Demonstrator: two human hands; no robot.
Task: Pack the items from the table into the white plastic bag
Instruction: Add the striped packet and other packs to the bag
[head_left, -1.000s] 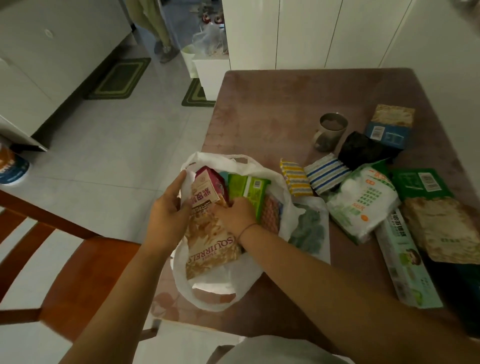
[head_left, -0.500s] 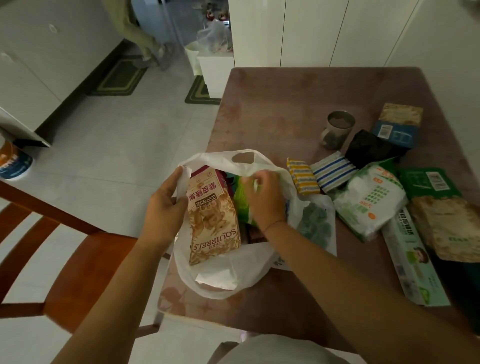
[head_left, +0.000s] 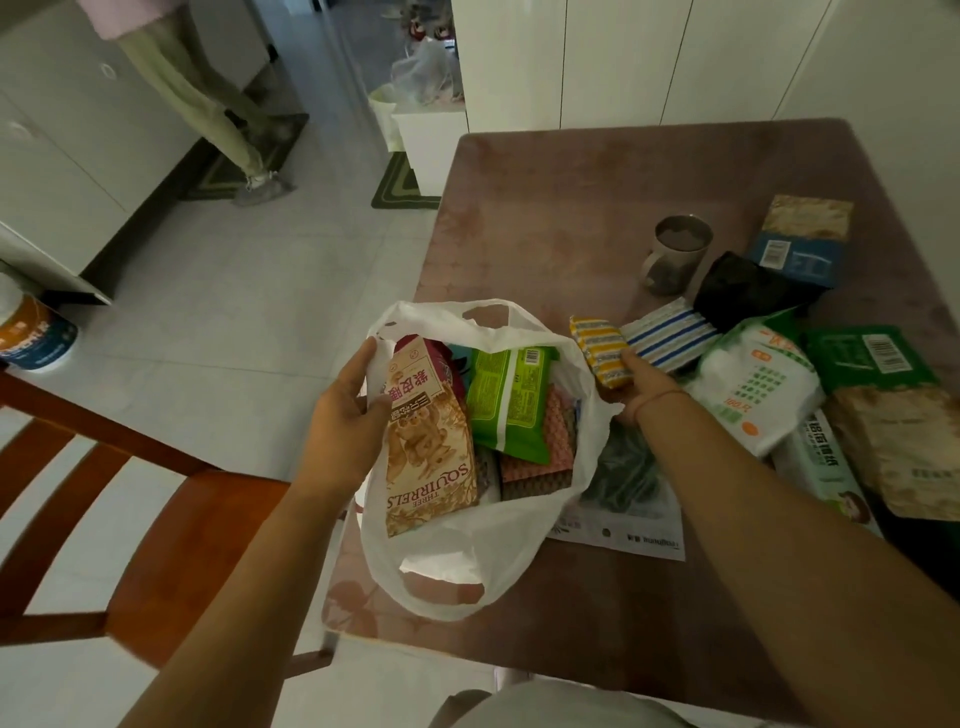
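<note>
The white plastic bag (head_left: 467, 551) lies open at the table's left front corner. Inside it are a brown "Three Squirrels" snack pack (head_left: 426, 447), a green packet (head_left: 506, 395) and a pink sponge (head_left: 540, 457). My left hand (head_left: 345, 415) grips the bag's left rim beside the snack pack. My right hand (head_left: 641, 387) is outside the bag to its right, with fingers closing on a yellow striped sponge (head_left: 600, 351) on the table. A blue striped sponge (head_left: 667, 338) lies just behind it.
On the table (head_left: 571, 208) to the right lie a white and green pack (head_left: 753, 384), a green packet (head_left: 872, 358), a black pouch (head_left: 743, 291), a blue box (head_left: 800, 244), a metal mug (head_left: 675, 254) and a long box (head_left: 826, 467). A wooden chair (head_left: 130, 499) stands left. A person's legs (head_left: 218, 119) are at the far left.
My right hand has come out of the bag and moved right to the yellow striped sponge. My left hand kept hold of the bag's rim. The person in the background walked.
</note>
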